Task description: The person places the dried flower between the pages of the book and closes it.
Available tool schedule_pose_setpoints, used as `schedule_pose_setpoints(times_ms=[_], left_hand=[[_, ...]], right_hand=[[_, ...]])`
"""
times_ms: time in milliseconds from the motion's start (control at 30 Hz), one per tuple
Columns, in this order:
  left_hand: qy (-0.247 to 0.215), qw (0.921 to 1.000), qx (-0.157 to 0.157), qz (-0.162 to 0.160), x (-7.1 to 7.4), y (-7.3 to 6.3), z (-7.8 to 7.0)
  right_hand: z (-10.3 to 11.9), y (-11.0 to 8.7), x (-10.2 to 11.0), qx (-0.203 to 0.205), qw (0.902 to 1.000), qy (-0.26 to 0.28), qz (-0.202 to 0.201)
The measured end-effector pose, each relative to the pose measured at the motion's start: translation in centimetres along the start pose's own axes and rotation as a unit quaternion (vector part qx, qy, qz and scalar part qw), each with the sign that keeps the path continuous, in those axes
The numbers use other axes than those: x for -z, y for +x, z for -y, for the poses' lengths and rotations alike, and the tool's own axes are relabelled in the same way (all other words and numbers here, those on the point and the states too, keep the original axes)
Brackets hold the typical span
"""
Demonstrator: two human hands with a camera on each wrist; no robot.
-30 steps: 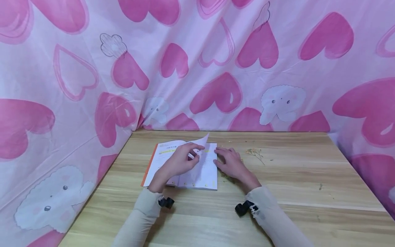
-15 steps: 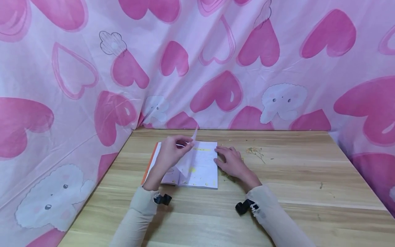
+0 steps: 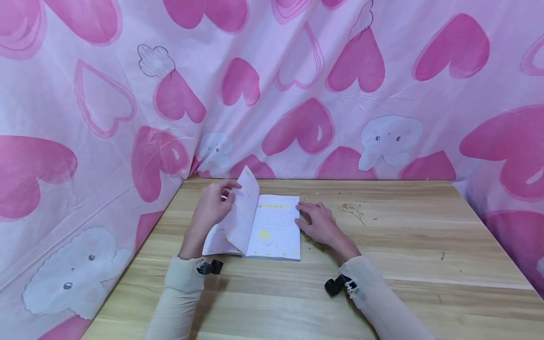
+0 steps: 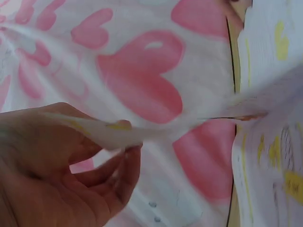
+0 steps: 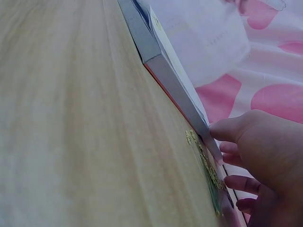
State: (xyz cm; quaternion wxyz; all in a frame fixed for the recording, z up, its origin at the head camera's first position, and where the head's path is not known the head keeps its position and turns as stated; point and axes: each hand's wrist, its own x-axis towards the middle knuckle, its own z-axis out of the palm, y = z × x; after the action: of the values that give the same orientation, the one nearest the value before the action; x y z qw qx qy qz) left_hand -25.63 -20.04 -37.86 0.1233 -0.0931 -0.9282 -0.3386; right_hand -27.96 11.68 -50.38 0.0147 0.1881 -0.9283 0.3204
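Observation:
An open book (image 3: 274, 226) lies on the wooden table, with printed text and yellow marks on its pages. One page (image 3: 244, 212) stands raised over its left half. My left hand (image 3: 211, 204) pinches this page near its outer edge; in the left wrist view the page (image 4: 123, 137) runs between the thumb and curled fingers of my left hand (image 4: 71, 175). With relaxed fingers, my right hand (image 3: 320, 224) touches the book's right edge. The right wrist view shows the fingertips of my right hand (image 5: 265, 161) against the thick page block of the book (image 5: 175, 85).
Sprigs of small dried yellow flowers (image 3: 352, 210) lie right of the book. Another sprig (image 5: 206, 165) lies beside the book's edge under my right hand. Small plant bits are scattered over the table (image 3: 408, 264). A pink heart-patterned cloth (image 3: 293, 127) hangs behind and at the sides.
My left hand has moved left with the page, swinging it from the right half over toward the left and uncovering the right page. My right hand has stayed at the book's edge.

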Motion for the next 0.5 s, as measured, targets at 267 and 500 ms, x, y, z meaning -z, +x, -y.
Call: schedule_pose_setpoints(times_ms=[267,500], left_hand=[[0.055,0.9956,0.075,0.005,0.5,0.3,1.8],[0.095,0.9884,0.117,-0.018,-0.5,0.7,4.2]], right_hand=[[-0.1,-0.1,-0.1,0.001,1.0,0.003,-0.001],[-0.2,-0.1,-0.1,0.005,0.9999,0.007,-0.005]])
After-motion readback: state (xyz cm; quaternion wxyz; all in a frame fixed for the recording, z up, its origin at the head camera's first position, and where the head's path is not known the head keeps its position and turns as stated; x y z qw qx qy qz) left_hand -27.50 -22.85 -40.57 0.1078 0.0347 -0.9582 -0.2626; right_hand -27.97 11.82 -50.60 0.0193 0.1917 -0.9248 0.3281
